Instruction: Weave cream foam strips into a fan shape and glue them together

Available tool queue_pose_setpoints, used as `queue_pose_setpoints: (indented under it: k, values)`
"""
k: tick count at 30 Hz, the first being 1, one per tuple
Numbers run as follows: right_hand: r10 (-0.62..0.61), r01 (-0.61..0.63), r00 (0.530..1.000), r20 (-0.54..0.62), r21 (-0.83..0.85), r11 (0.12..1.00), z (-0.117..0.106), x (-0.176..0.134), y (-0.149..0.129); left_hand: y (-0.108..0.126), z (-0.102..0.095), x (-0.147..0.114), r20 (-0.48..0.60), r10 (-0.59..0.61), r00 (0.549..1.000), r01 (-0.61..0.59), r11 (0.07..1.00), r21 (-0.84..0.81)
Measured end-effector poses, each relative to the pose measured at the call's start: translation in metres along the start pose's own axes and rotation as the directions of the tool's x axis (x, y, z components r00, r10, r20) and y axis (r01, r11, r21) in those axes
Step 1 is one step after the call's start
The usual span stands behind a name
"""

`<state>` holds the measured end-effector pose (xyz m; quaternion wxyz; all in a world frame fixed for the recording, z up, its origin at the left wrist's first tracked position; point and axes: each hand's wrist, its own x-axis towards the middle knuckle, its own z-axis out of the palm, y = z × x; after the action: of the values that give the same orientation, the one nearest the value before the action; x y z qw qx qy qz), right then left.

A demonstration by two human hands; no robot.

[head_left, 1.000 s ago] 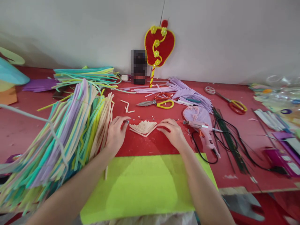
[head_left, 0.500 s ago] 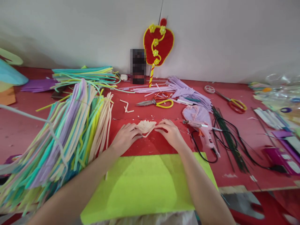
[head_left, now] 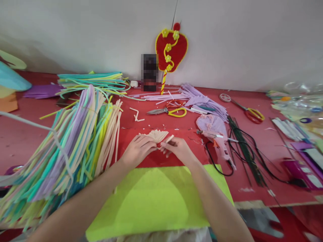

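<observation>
A cream fan-shaped piece of bent pipe cleaner (head_left: 158, 135) lies on the red tabletop in front of me. My left hand (head_left: 138, 149) is at its lower left, fingers closed together on its lower part and hiding some of it. My right hand (head_left: 178, 150) pinches a cream pipe cleaner (head_left: 171, 138) at the fan's lower right, the end pointing up past the thumb. Between the two sets of fingertips there is only a small gap. Whether this strip joins the fan is hidden by my fingers.
Bundled pastel pipe cleaners (head_left: 75, 141) spread at left. Scissors (head_left: 168, 111) and lilac pipe cleaners (head_left: 194, 94) lie behind the fan. To the right are a pink glue gun (head_left: 222, 148) with its black cord and more scissors (head_left: 244, 107). A yellow-green sheet (head_left: 153, 201) lies nearest me.
My right hand has moved left and lower, turning its fingers in, and a cream end now stands up from its pinch. My left hand has shifted right across the fan's lower part.
</observation>
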<state>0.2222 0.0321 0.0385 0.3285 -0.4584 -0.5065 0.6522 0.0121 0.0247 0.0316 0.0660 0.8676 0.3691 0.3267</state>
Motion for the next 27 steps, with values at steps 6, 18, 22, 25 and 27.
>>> queue_pose_setpoints:
  k: [6, 18, 22, 25, 27]
  values:
    - [-0.022, 0.026, 0.999, -0.034, 0.123, 0.992, 0.01, 0.003, 0.004, -0.003, 0.002, 0.0, -0.047, 0.036, 0.998, -0.037, 0.999, -0.019]
    - [-0.168, 0.166, 0.968, -0.187, -0.022, 0.986, 0.019, 0.0, 0.003, -0.002, 0.001, -0.002, -0.101, -0.097, 0.99, 0.102, 0.994, 0.045]
    - [-0.144, 0.148, 0.958, -0.248, -0.001, 0.989, 0.024, 0.0, 0.004, -0.004, 0.0, -0.004, -0.09, -0.102, 0.991, 0.105, 0.994, 0.032]
    - [-0.121, 0.137, 0.957, -0.264, 0.042, 0.99, 0.023, 0.001, 0.002, -0.004, 0.0, -0.004, -0.087, -0.083, 0.993, 0.082, 0.997, -0.008]
    - [-0.124, 0.144, 0.955, -0.271, 0.057, 0.988, 0.021, 0.001, 0.0, -0.002, 0.001, -0.003, -0.071, -0.08, 0.994, 0.078, 0.997, -0.03]
